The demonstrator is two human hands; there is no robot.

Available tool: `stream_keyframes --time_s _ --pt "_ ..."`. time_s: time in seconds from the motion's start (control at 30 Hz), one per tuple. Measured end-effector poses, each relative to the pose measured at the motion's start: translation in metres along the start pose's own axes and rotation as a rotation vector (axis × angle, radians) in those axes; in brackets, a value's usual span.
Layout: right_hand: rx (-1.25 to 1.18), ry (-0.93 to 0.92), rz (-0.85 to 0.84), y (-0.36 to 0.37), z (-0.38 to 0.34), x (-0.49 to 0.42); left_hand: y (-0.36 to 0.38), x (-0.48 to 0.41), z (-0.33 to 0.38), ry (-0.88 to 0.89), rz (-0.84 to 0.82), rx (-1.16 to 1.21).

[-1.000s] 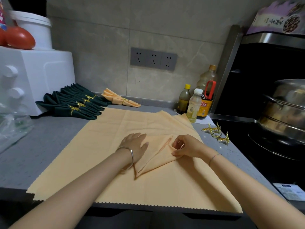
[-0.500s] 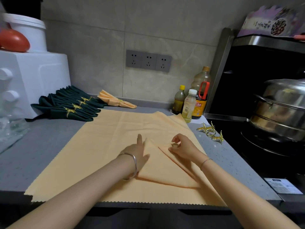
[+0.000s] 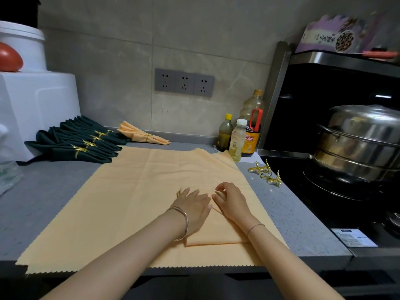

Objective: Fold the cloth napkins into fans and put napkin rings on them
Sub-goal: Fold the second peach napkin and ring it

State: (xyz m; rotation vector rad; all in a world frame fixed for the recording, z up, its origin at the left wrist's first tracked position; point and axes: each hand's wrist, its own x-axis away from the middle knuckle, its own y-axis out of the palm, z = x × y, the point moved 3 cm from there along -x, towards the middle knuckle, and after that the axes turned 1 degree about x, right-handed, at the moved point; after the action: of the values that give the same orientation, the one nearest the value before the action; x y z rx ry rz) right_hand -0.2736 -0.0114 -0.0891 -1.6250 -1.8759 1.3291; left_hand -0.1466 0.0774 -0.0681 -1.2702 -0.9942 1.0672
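Head view: a grey kitchen surface (image 3: 47, 191), seen from above and looking forward. A large peach cloth (image 3: 129, 202) lies spread flat across it. On top, near and right of centre, sits a smaller peach napkin (image 3: 216, 232), folded to a wedge. The left hand (image 3: 192, 206) lies flat on its left part, fingers straight and pressing down. The right hand (image 3: 231, 202) rests just beside it with fingers bent and tips at the far edge of the fold. Whether they pinch cloth or only press is unclear.

The napkin looks light, thin and limp, so its creases probably spring open unless held down. Pinching at the folded edges seems the surest hold.

Gold rings (image 3: 265, 173) wait to the right. Far left lie finished green fans (image 3: 80, 141) and one peach fan (image 3: 142, 135), each ringed.
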Motion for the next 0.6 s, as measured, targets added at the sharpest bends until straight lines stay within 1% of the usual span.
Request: stream_keyframes --time_s 0.13,0.2,0.37,0.5,0.6 --pt "-0.19 -0.022 -0.03 -0.011 -0.002 0.005 0.011 0.0 -0.005 -0.01 -0.044 0.024" --pt "-0.216 -0.074 -0.053 -0.022 -0.006 0.015 0.011 0.0 -0.005 -0.012 -0.044 0.045" --pt "-0.064 -0.201 -0.22 -0.041 -0.002 0.058 0.016 0.001 -0.006 -0.01 -0.026 0.07" --pt "-0.015 -0.215 -0.288 -0.051 0.012 0.086 0.018 0.001 -0.007 -0.021 -0.049 0.089" --pt "-0.001 -0.227 -0.309 -0.06 0.021 0.1 0.019 0.001 -0.008 -0.019 -0.052 0.105"
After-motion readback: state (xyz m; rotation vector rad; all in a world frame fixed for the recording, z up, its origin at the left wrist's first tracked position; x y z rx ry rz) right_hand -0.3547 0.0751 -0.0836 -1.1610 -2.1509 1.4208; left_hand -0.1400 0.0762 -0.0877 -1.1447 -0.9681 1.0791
